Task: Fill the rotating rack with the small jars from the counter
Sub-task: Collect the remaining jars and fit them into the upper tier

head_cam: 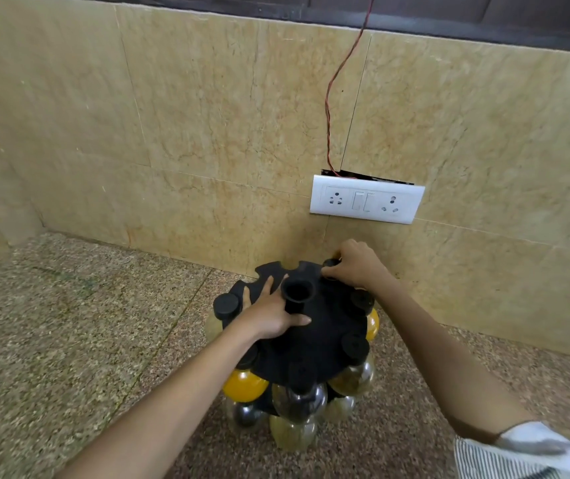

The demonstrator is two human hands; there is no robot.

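Right fingers (331, 269) pinching jar lid (331, 263), left hand (273, 314) flat on rack (318, 344)

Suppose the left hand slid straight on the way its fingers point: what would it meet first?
Probably only the rack's notched far rim, then the tiled wall behind; depth is unclear. The left hand rests flat on the rack.

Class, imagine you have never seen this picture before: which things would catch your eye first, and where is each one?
The black rotating rack at bottom centre, hung with yellow and clear jars, draws the eye. The left hand lies flat on its top, while the right hand grips a jar lid at its far edge. Behind, a white socket plate sits on the wall.
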